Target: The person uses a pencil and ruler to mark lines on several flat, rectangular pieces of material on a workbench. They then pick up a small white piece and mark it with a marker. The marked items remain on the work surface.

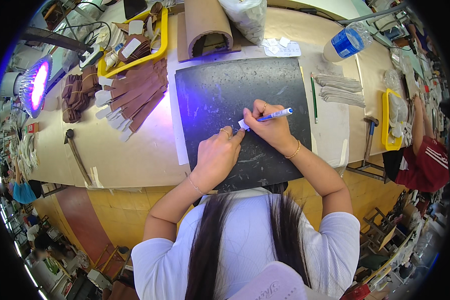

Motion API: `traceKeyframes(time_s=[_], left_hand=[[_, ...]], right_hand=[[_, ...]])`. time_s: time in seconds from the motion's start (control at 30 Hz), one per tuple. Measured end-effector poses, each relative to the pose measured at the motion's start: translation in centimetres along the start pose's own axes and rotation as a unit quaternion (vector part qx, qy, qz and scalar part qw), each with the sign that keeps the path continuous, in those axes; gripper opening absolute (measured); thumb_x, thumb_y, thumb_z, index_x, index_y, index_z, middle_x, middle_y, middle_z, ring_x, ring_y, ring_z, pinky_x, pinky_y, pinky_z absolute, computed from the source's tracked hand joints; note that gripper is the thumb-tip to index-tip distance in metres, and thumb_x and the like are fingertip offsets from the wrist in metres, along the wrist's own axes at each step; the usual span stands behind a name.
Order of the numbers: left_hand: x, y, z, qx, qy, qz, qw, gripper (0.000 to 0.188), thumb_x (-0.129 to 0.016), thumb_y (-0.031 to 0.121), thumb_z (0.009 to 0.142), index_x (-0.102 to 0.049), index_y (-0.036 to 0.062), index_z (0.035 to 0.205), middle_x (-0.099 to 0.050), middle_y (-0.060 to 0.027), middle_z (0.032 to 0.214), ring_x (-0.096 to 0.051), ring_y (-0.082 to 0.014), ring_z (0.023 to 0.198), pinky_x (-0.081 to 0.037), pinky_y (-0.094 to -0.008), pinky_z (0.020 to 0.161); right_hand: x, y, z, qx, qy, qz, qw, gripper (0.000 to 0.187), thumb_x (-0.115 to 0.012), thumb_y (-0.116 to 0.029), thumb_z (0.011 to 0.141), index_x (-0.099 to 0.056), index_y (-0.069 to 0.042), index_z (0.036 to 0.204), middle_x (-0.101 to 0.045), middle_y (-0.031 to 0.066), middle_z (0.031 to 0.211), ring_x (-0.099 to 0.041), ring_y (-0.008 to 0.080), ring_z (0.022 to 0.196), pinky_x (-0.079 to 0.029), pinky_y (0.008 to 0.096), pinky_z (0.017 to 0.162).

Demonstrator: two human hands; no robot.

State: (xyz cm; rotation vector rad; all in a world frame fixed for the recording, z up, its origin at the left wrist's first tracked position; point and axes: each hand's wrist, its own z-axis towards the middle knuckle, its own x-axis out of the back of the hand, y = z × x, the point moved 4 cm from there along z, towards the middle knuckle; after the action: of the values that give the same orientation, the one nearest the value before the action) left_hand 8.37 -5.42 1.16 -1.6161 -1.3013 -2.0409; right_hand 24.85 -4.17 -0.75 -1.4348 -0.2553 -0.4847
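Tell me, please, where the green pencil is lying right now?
In the head view, the green pencil lies on the table right of the black mat, beside the grey strips.

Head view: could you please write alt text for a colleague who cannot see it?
The right hand holds a blue pen to a small white tag steadied by the left hand on a dark mat.

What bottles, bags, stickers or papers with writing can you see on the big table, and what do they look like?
Water bottle: lying at the far right of the table, clear plastic with a blue label.
Clear bag: far middle edge, see-through, stuffed with pale pieces.
White paper slips: beside the bag, flat, marked too small to read.
Small white tag: on the dark mat, under the left hand and the right hand, which holds a blue pen.
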Motion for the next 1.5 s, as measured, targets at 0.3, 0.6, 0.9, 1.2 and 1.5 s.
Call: traceKeyframes(time_s=[0.3,0.6,0.9,1.2,1.5], left_hand=[[0.2,0.1,0.1,0.006,-0.007,-0.004,1.0,0.03,-0.069,0.013,0.087,-0.072,0.0104,0.117,-0.062,-0.0098,0.089,-0.068,-0.0266,0.072,-0.055,-0.0398,0.061],[0.3,-0.2,0.1,0.024,-0.006,-0.046,0.999,0.027,-0.07,0.012,0.087,-0.071,0.0073,0.114,-0.061,-0.0106,0.088,-0.066,-0.0305,0.081,-0.054,-0.0407,0.068],[1.0,-3.5,-0.5,0.159,-0.024,-0.319,0.934,0.028,-0.072,0.012,0.093,-0.059,0.0009,0.115,-0.068,-0.0084,0.094,-0.064,-0.0159,0.078,-0.053,-0.0312,0.07],[-0.2,-3.9,-0.4,0.197,-0.021,-0.626,0.754,0.029,-0.059,0.005,0.101,-0.054,-0.0057,0.128,-0.069,-0.0156,0.108,-0.072,-0.0205,0.095,-0.06,-0.0296,0.081],[-1.2,-3.5,2.6,0.203,-0.043,-0.581,0.787,0.03,-0.069,0.007,0.096,-0.063,-0.0064,0.122,-0.071,-0.012,0.092,-0.068,-0.0132,0.066,-0.055,-0.0232,0.058]], right_hand=[[0.2,-0.3,0.0,0.01,0.0,-0.006,1.0,0.031,-0.072,-0.007,0.085,-0.048,-0.004,0.066,-0.051,0.0063,0.055,-0.045,0.0111,0.046,-0.041,0.0295,0.047],[0.6,0.9,0.3,-0.052,-0.019,0.088,0.995,0.028,-0.077,-0.015,0.088,-0.055,-0.004,0.074,-0.057,0.0055,0.061,-0.053,0.0116,0.053,-0.043,0.0288,0.051],[0.6,-1.2,0.4,0.186,-0.062,-0.293,0.936,0.064,-0.083,-0.049,0.069,-0.065,-0.02,0.123,-0.055,0.0039,0.148,-0.043,0.0307,0.14,-0.025,0.0606,0.11],[6.8,5.5,7.8,0.036,0.054,-0.379,0.923,0.049,-0.073,-0.056,0.082,-0.071,-0.019,0.114,-0.067,0.009,0.122,-0.051,0.0317,0.129,-0.031,0.0602,0.101],[8.8,9.0,15.0,-0.072,0.089,-0.199,0.973,0.029,-0.069,-0.04,0.093,-0.077,-0.012,0.093,-0.072,0.0094,0.075,-0.068,0.0254,0.075,-0.038,0.0414,0.079]])
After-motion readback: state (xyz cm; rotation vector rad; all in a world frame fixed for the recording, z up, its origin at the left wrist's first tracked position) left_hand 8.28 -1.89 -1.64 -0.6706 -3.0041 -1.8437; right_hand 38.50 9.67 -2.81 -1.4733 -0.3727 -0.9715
